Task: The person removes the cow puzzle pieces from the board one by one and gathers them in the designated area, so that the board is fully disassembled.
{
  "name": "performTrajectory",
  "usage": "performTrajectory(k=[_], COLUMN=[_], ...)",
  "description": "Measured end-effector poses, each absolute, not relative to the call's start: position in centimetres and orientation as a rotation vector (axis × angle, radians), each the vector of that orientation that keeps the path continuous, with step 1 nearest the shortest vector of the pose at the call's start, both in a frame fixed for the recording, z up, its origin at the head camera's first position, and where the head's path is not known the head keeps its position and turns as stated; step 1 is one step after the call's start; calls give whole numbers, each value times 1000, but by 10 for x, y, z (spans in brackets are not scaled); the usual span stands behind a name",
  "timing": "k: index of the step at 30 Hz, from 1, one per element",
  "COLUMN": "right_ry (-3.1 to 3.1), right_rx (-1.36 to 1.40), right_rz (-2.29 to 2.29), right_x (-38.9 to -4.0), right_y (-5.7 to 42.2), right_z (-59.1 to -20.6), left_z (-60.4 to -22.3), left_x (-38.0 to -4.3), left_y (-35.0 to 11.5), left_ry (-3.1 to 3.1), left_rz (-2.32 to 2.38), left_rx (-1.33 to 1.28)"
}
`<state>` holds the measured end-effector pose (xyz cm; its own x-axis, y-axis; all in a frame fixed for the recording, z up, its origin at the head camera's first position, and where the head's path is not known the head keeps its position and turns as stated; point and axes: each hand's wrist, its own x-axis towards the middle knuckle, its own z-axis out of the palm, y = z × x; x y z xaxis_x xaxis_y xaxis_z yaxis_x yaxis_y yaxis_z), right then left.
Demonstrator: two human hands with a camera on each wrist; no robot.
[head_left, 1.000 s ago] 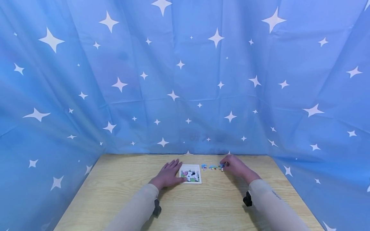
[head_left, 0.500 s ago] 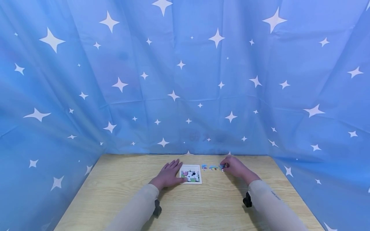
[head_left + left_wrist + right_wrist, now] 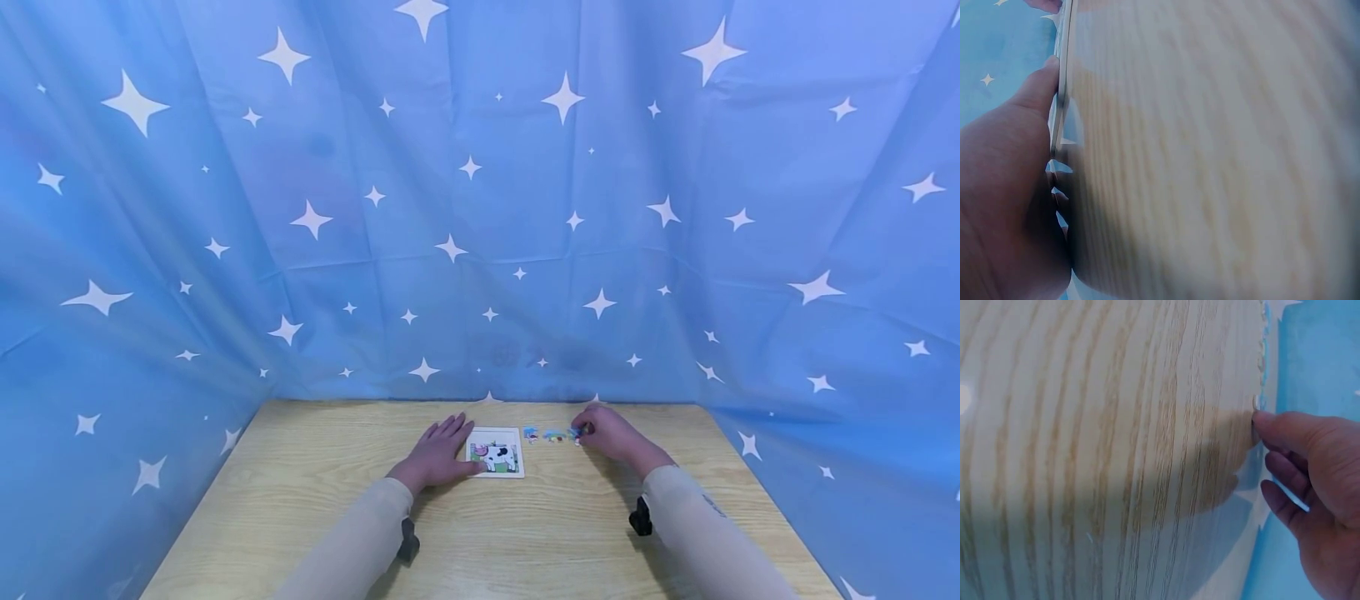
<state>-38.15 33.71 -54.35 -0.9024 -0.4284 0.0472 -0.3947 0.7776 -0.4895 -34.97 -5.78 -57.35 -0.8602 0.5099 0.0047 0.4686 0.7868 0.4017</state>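
Observation:
A white-framed puzzle board [image 3: 504,476] with a cow picture lies flat near the back of the table. My left hand [image 3: 437,454] rests at its left side, fingers spread and straight, thumb over the lower left corner. In the left wrist view that thumb [image 3: 1038,87] lies along the board's edge. A short row of small colourful puzzle pieces [image 3: 555,436] runs to the right of the board. At its right end my right hand [image 3: 613,435] pinches a puzzle piece [image 3: 576,435], mostly covered by the fingers. The right wrist view has the thumb tip right at the row's end.
The wooden table [image 3: 510,542] ends at the back against a blue curtain [image 3: 480,250] with white stars, which also hangs along both sides. A dark wrist camera [image 3: 407,542] sits under the left sleeve, another [image 3: 641,517] under the right.
Hands, board and pieces stay almost in place; the right fingers shift only slightly at the end of the row.

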Motion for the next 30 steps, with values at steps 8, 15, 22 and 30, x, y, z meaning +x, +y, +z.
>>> performTrajectory(k=[8,15,22,30], right_ry=[2883,2878,2881,2873], right_rx=[-626,-534,-564,-554], right_rz=[-794,-836,-958,-1049], right_x=[-380,-377,-372,-366], right_y=[336,330,313,285], right_z=[-542,-536,-534,-540], left_z=[-578,-587,-600,-606], left_x=[-350,-355,-366,-370], left_y=[-58,-60,-61,-60], left_ry=[2866,2876,2880,2872], left_rz=[641,646,644,651], left_rx=[780,789,786,773])
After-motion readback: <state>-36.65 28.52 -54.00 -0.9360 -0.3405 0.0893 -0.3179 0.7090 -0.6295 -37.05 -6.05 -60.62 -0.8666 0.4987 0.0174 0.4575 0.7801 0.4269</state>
